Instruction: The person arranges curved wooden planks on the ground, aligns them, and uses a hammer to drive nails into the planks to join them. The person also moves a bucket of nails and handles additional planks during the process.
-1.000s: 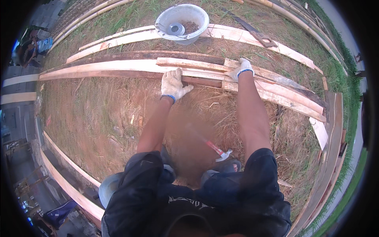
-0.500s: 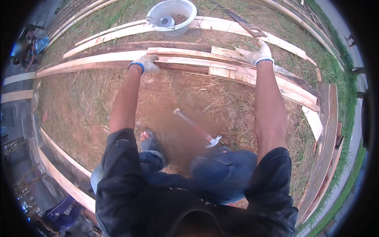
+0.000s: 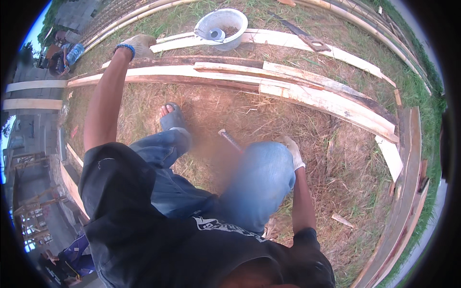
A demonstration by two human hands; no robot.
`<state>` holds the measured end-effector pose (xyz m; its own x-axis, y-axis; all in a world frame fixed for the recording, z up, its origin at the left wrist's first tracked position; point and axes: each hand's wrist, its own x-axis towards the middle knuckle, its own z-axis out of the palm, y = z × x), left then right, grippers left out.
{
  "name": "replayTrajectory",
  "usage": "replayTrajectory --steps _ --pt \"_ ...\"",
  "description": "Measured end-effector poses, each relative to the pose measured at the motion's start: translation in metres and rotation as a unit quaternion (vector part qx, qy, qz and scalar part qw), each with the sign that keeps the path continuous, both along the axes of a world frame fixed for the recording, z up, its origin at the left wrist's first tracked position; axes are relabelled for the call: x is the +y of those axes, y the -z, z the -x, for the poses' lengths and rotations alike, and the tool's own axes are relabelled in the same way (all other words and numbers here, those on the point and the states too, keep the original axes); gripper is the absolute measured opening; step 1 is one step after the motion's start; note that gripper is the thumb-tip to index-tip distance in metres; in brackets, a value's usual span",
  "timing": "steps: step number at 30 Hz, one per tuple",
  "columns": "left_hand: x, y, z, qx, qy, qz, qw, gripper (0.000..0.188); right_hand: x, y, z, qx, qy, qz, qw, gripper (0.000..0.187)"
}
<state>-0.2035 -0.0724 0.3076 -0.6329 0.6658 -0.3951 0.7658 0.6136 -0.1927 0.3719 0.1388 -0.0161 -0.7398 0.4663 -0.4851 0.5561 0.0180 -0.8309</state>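
Nearest, the gloved right hand (image 3: 291,150) rests by the knee beside a hammer (image 3: 230,139) lying on the grass; its grip cannot be told. Farther left, the gloved left hand (image 3: 139,44) presses, fingers curled, on long pale planks (image 3: 288,91), a white bucket (image 3: 222,28) beyond.

Outdoor building site, long wooden planks (image 3: 288,91) on grass, bucket (image 3: 222,29), saw (image 3: 302,36)
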Motion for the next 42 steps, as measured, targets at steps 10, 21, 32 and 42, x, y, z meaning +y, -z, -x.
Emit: replayTrajectory --steps 10,21,32,42 --pt "0.048 0.116 -0.015 -0.073 0.109 0.026 0.991 0.074 -0.114 0.008 0.014 -0.28 -0.175 -0.256 0.908 0.047" --pt "0.055 0.252 0.025 0.007 0.215 0.004 0.977 0.084 -0.117 -0.042 0.034 -0.223 -0.106 -0.284 0.926 0.041" --pt "0.069 0.292 0.073 -0.098 0.313 -0.062 0.942 0.073 -0.12 -0.053 0.053 -0.385 -0.132 -0.223 0.886 0.046" --pt "0.078 0.281 0.074 -0.166 0.317 -0.119 0.926 0.064 -0.236 -0.075 0.0 -0.424 0.386 -0.254 0.779 0.055"
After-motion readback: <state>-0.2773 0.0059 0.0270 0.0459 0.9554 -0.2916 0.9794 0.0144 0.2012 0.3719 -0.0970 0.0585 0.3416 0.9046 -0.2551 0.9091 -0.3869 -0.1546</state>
